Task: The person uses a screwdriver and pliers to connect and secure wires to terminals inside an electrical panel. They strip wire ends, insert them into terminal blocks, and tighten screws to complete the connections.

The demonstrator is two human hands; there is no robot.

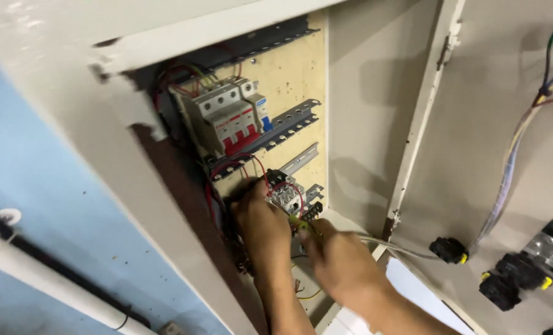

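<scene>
Cream-painted metal forms the cabinet, its door swung open at my right. My left hand curls closed against a small white and black component low on the pale wooden backboard, red wires looping over it. My right hand pinches a thin yellow-green tool, tip at that component. Above sit boxy white breakers with red fronts on a slotted grey rail. Black plugs with yellow tips hang on the door.
</scene>
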